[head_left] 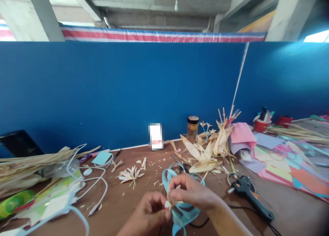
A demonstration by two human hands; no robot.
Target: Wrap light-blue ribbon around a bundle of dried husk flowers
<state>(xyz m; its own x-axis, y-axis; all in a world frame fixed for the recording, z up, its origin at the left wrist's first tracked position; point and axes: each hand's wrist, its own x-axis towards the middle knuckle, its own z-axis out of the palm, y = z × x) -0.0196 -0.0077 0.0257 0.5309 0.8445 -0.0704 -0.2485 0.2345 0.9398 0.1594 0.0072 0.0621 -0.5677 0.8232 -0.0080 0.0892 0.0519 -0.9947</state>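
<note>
My left hand (pixel 151 210) and my right hand (pixel 191 192) meet low in the middle, fingers closed in a pinch. Between their fingertips is a small pale dried-husk piece (pixel 171 202), partly covered by the fingers; its exact shape is unclear. Loops of light blue ribbon (pixel 186 215) lie beneath and around my right hand; whether either hand grips the ribbon I cannot tell. Left of the hands a dried-husk flower (pixel 131 174) rests on the brown table, with small scraps about it. Farther right lies a black glue gun (pixel 248 191).
A jar with a black lid (pixel 192 129) stands by the blue partition (pixel 144 85). Dried husks (pixel 205 153) and coloured paper (pixel 277 170) spread across the right. At left are white cables (pixel 102 191), straw bundles (pixel 48 160) and a green-yellow bottle (pixel 15 203).
</note>
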